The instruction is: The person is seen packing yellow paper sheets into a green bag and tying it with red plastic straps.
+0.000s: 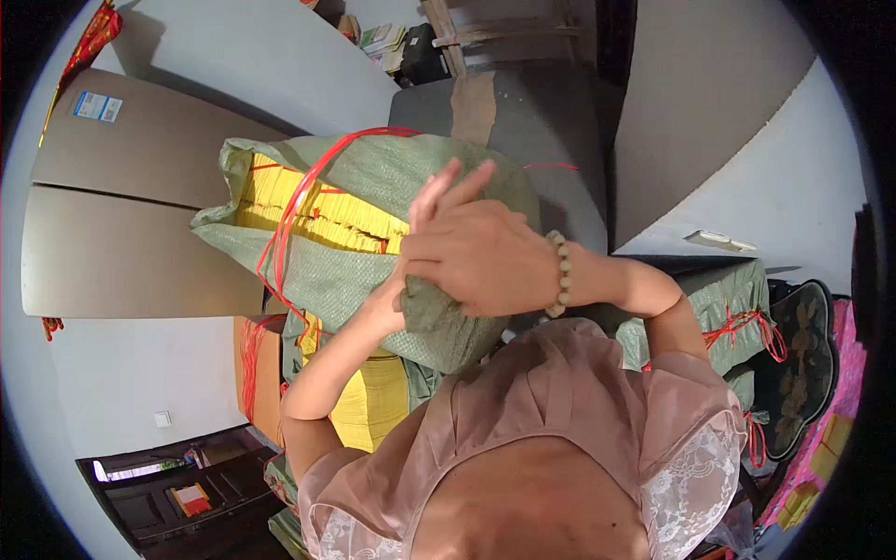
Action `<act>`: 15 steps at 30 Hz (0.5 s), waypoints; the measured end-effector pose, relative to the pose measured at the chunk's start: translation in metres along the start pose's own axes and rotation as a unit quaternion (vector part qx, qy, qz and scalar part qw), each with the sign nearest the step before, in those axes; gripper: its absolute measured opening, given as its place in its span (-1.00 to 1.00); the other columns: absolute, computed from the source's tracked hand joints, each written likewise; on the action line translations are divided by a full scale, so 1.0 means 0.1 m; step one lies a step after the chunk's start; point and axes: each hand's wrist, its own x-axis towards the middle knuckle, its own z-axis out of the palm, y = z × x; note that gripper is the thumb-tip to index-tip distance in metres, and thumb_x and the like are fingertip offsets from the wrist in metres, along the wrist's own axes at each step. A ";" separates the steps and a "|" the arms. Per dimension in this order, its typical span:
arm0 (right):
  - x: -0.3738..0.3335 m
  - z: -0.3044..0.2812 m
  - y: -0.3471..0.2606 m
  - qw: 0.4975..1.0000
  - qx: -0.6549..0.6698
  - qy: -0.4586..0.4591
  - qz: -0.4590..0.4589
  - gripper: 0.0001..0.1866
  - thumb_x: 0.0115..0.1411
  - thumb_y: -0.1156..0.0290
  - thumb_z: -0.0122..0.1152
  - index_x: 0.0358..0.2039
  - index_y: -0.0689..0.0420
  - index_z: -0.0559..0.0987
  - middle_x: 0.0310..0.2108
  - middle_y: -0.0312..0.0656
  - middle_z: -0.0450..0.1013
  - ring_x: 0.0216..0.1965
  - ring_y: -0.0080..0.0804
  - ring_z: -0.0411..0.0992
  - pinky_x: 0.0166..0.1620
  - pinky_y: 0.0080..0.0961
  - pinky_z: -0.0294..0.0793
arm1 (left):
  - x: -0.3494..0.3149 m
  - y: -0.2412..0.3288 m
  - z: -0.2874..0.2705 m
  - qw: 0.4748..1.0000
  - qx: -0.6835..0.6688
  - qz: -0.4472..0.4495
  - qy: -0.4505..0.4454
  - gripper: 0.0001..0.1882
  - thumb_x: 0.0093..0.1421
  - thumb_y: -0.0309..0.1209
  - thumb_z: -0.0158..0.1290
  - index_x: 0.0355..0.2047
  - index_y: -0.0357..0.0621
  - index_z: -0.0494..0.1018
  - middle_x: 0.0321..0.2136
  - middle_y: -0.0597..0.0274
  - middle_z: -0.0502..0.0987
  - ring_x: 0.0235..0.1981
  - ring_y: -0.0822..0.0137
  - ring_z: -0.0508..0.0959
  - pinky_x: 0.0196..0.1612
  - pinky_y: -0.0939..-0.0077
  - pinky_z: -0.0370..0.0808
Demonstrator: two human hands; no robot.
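Both hands together over the near right part of a green sack (355, 280). Right hand (495, 257) uppermost, back turned up, fingers lapped leftward over the other, wrist ringed by a bead bracelet (560, 273). Left hand (393, 293) underneath and largely hidden, forearm reaching in from the near left. Just past the knuckles, 2 raised fingertips, blurred. Below the right palm, a bunched fold of green weave; cannot tell whether gripped or only touched.

Sack bulging in the middle of the scene, mouth gaping toward the left. Inside, 2 rows of yellow paper (327, 233), packed tight on edge, with bits of red among the sheets. Over the mouth, a loop of red cord (297, 201) arching from far side to near.

Near left, just beside the sack, a larger yellow stack (371, 406) and an orange-brown panel (266, 397) hung with more cord. Left, a beige fridge (140, 252). Near left, well apart, a dark door (140, 509).

Far, behind the sack, a grey surface (551, 117) bearing a brown scrap (474, 107); beyond, a black bag (425, 58) beside books (383, 39). Right, a tied sack (723, 297) near a dark patterned pad (798, 364) and pink cloth (842, 401).
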 end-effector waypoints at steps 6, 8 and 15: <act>0.09 -0.09 0.15 0.986 0.070 -0.113 0.102 -0.56 -0.19 0.37 0.26 -0.22 0.22 0.53 -0.27 -0.05 0.48 -0.25 -0.03 0.47 -0.23 -0.20 0.42 | -0.15 0.11 0.03 0.996 -0.086 -0.019 -0.010 -0.43 0.08 -0.34 0.17 0.11 -0.15 0.31 0.18 0.03 0.22 0.27 0.00 0.11 0.28 0.10 0.05; 0.03 -0.01 0.25 0.991 0.118 0.042 0.038 -0.53 -0.08 0.37 0.20 -0.11 0.29 0.50 -0.30 0.05 0.49 -0.19 0.03 0.45 -0.13 -0.15 0.41 | -0.14 0.06 -0.04 0.973 0.205 0.093 -0.045 -0.58 0.15 -0.35 0.12 0.02 -0.15 0.38 0.02 0.03 0.40 0.14 -0.05 0.29 0.23 0.07 0.10; -0.15 -0.15 0.30 0.980 0.184 0.024 0.070 -0.67 -0.06 0.49 0.16 -0.21 0.22 0.48 -0.31 -0.09 0.47 -0.26 -0.02 0.43 -0.21 -0.33 0.40 | -0.01 0.34 0.01 0.994 0.087 0.051 0.041 -0.71 0.13 -0.42 0.10 -0.14 -0.23 0.42 -0.11 0.02 0.45 -0.02 -0.09 0.38 0.05 0.13 0.33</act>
